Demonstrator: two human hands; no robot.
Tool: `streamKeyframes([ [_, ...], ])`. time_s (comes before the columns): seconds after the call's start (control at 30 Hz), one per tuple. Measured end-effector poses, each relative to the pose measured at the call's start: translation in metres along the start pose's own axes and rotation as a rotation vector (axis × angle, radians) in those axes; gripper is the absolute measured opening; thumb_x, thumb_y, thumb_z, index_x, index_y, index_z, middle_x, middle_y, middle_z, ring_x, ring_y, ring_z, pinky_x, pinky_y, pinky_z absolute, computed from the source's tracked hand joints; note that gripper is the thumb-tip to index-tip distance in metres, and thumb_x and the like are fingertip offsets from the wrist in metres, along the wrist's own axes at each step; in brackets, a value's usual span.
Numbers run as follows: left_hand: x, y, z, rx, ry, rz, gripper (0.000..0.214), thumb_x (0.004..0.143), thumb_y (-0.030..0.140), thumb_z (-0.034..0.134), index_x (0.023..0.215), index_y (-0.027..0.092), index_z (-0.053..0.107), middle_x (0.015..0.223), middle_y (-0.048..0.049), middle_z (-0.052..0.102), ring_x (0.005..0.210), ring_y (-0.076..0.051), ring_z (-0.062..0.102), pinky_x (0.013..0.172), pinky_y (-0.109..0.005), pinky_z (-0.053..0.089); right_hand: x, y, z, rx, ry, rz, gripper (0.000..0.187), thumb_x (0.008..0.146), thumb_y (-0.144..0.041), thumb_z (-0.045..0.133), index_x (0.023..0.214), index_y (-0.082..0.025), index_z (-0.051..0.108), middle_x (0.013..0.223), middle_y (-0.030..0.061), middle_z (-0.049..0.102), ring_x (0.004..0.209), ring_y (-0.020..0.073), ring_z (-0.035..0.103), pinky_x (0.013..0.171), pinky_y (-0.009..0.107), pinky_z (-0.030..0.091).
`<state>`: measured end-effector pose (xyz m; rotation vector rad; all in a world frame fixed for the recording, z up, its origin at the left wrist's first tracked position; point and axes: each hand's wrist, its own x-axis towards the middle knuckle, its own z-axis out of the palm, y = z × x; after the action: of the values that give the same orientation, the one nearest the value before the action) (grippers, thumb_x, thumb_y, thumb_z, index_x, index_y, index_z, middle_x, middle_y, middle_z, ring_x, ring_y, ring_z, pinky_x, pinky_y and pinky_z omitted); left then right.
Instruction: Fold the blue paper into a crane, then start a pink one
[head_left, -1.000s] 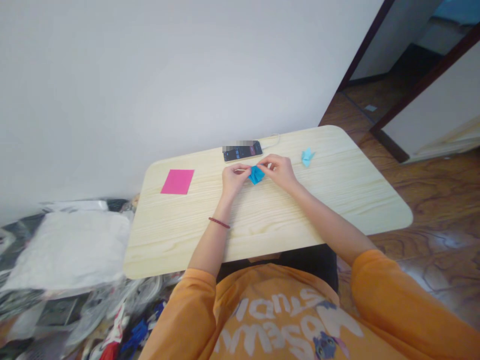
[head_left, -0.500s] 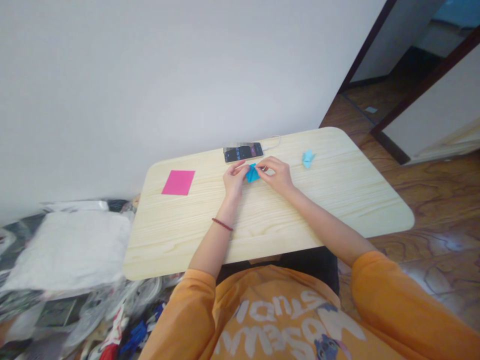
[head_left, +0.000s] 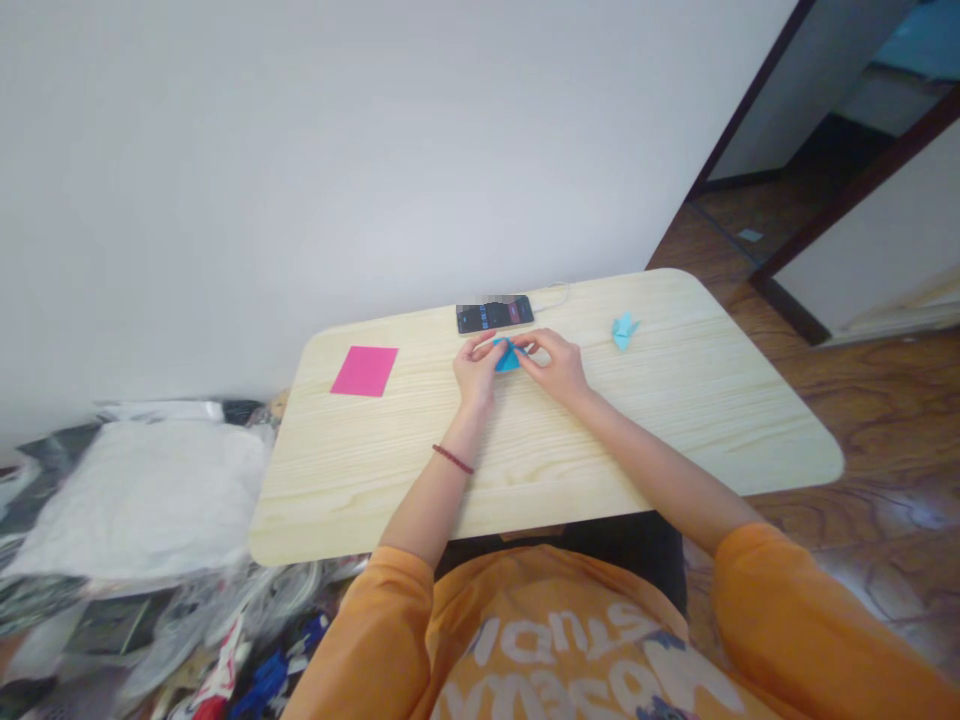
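We've got our left hand (head_left: 474,370) and right hand (head_left: 553,365) pinching one blue folded paper (head_left: 507,356) on the surface (head_left: 600,440), more covered than a sec ago. Also one paler blue origami piece (head_left: 624,330), one pink sheet (head_left: 364,371), one phone (head_left: 494,314).

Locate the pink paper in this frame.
In the head view, the pink paper lies flat toward the left end of the table, left of the left hand and the phone.

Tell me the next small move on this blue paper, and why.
Probably press the fold in the blue folded paper flat against the wooden tabletop: the left hand and right hand both pinch it, and it looks slightly raised between them.
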<state>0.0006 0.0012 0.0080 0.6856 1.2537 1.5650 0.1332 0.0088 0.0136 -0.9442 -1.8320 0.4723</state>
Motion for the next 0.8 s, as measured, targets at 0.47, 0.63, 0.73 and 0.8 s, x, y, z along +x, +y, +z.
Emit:
streamKeyframes([
  [0.47, 0.0002, -0.0001, 0.0012, 0.060, 0.033, 0.092, 0.024, 0.060, 0.021, 0.075, 0.081, 0.016, 0.065, 0.067, 0.0007, 0.067, 0.065, -0.012, 0.065, 0.066, -0.023, 0.050, -0.0033, -0.0010, 0.0044, 0.059, -0.010, 0.021, 0.017, 0.081, -0.023, 0.060, 0.098, -0.023, 0.060, 0.097, 0.0047, 0.072, 0.087, 0.0196, 0.069, 0.079, 0.034, 0.055],
  [0.63, 0.0016, -0.0015, 0.0005, -0.003, -0.014, 0.016, 0.031, 0.061, 0.023, 0.075, 0.090, 0.015, 0.067, 0.080, -0.0042, 0.073, 0.077, -0.015, 0.069, 0.074, -0.026, 0.051, -0.0023, 0.0022, 0.0033, 0.080, -0.026, 0.044, 0.030, 0.080, -0.019, 0.058, 0.109, -0.023, 0.056, 0.108, 0.0075, 0.070, 0.101, 0.0224, 0.068, 0.084, 0.036, 0.054],
  [0.73, 0.0016, -0.0004, 0.0006, -0.051, -0.057, 0.000, 0.038, 0.061, 0.019, 0.074, 0.098, 0.015, 0.068, 0.090, -0.0069, 0.074, 0.086, -0.017, 0.070, 0.080, -0.028, 0.052, -0.0020, 0.0024, 0.0023, 0.082, -0.036, 0.051, 0.036, 0.084, -0.019, 0.055, 0.119, -0.024, 0.052, 0.117, 0.0091, 0.069, 0.111, 0.0230, 0.065, 0.093, 0.039, 0.051],
  [0.8, 0.0019, 0.0008, 0.0007, -0.101, -0.096, 0.010, 0.043, 0.060, 0.016, 0.073, 0.102, 0.016, 0.068, 0.094, -0.0076, 0.075, 0.090, -0.018, 0.070, 0.084, -0.029, 0.051, -0.0019, 0.0021, 0.0020, 0.070, -0.046, 0.035, 0.038, 0.086, -0.021, 0.054, 0.124, -0.024, 0.050, 0.122, 0.0094, 0.067, 0.117, 0.0232, 0.062, 0.100, 0.042, 0.047],
])
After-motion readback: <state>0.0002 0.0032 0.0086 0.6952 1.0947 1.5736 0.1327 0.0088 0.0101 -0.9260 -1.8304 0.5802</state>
